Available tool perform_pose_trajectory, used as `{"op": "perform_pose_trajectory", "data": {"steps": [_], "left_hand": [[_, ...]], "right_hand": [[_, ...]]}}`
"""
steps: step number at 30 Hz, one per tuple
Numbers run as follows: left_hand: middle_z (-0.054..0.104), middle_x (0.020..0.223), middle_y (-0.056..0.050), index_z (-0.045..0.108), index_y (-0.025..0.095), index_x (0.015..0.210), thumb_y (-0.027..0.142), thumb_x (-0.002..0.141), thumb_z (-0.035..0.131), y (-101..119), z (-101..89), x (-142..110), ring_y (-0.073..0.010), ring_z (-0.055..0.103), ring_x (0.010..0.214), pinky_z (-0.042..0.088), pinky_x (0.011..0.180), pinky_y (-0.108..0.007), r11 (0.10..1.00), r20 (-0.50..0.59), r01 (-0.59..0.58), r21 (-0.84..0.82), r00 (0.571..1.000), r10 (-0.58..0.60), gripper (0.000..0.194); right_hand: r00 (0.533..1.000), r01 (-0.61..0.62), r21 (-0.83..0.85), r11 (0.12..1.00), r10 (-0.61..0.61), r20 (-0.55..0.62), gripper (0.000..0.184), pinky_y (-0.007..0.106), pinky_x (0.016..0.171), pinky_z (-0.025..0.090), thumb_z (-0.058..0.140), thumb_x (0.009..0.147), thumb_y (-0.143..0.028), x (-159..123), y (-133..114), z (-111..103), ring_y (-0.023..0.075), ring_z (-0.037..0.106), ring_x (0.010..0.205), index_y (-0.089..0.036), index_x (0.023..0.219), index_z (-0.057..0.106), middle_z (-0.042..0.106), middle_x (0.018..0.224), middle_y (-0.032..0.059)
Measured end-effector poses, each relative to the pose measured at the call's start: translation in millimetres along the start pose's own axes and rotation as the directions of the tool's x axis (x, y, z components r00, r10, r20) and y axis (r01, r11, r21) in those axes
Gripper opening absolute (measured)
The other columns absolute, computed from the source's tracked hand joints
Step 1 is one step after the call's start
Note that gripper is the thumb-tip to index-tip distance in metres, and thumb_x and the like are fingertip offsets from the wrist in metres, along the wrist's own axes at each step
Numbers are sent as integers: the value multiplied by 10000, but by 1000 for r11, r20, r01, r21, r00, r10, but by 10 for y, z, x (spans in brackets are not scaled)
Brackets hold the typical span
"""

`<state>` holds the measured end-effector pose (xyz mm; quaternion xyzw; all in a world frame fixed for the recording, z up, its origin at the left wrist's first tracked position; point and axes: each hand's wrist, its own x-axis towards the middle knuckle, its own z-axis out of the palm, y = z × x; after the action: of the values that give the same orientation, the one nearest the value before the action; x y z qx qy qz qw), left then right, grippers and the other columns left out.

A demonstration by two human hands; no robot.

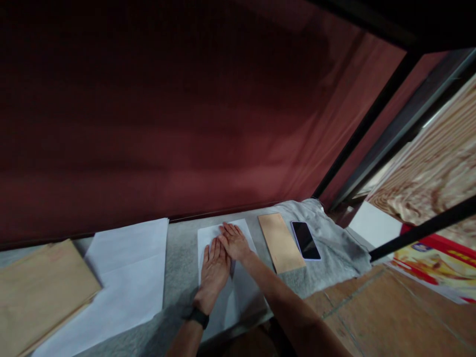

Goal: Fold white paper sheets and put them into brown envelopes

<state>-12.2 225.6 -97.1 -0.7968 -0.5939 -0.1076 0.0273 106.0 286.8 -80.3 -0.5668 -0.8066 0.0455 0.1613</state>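
My left hand (213,270) lies flat, fingers stretched out, on a white sheet of paper (238,297) spread on the grey cloth-covered table (182,263). A black watch sits on that wrist. My right hand (234,240) also lies flat with its fingers out, pressing the far part of the same sheet, its fingertips beside those of the left hand. Neither hand grips anything.
A brown envelope (280,242) and a dark phone (305,240) lie to the right of the sheet. A stack of white paper (126,272) and a pile of brown envelopes (40,292) lie to the left. A dark red curtain hangs behind the table. Tiled floor lies at right.
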Motion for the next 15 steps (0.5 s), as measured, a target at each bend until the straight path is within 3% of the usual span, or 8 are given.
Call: {"op": "perform_pose_trajectory", "data": {"steps": [6, 12, 15], "left_hand": [[385, 1611, -183, 391, 71, 1537, 426, 1015, 317, -103, -35, -37, -290, 297, 1531, 253, 1246, -506, 998, -17, 38, -53, 999, -39, 635], [393, 1612, -167, 403, 100, 1535, 403, 1019, 298, -206, -174, -71, -279, 280, 1538, 230, 1251, -491, 995, 11, 79, -59, 997, -79, 607], [359, 1624, -199, 391, 47, 1530, 361, 1023, 278, -148, -246, -133, -295, 258, 1544, 210, 1257, -493, 994, -23, 92, -51, 995, -93, 608]], "right_hand": [[993, -90, -98, 991, 82, -85, 513, 466, 1213, 307, 405, 1080, -375, -156, 295, -43, 256, 377, 1488, -134, 1532, 440, 421, 1589, 141], [964, -240, -114, 964, 224, -140, 546, 500, 1209, 302, 390, 1072, -358, -542, 320, -137, 288, 383, 1484, -82, 1542, 416, 411, 1581, 188], [976, -199, -102, 975, 188, -108, 562, 494, 1222, 277, 380, 1073, -359, -862, 198, -177, 284, 339, 1506, -89, 1565, 374, 360, 1614, 171]]}}
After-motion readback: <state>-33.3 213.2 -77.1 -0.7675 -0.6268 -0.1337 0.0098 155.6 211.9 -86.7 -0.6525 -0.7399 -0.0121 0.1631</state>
